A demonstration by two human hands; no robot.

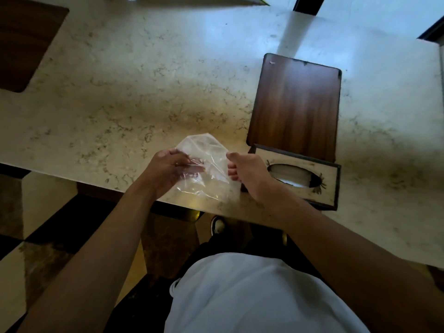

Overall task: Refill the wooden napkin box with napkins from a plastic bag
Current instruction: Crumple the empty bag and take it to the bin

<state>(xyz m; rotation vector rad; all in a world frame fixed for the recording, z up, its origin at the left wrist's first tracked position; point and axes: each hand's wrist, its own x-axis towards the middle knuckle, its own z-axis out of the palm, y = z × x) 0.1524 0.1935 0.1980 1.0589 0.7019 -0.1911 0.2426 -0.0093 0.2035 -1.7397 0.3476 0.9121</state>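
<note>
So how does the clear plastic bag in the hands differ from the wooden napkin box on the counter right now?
The clear plastic bag is crumpled, see-through and looks empty; the dark wooden napkin box is rigid and opaque, with white napkins showing through its oval slot. The bag is held up by the left hand and right hand; the box rests untouched on the marble counter. Both sit near the counter's front edge.

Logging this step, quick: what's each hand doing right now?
Left hand: closed, fingers pinching the clear plastic bag.
Right hand: closed, gripping the same bag's other edge.
</note>
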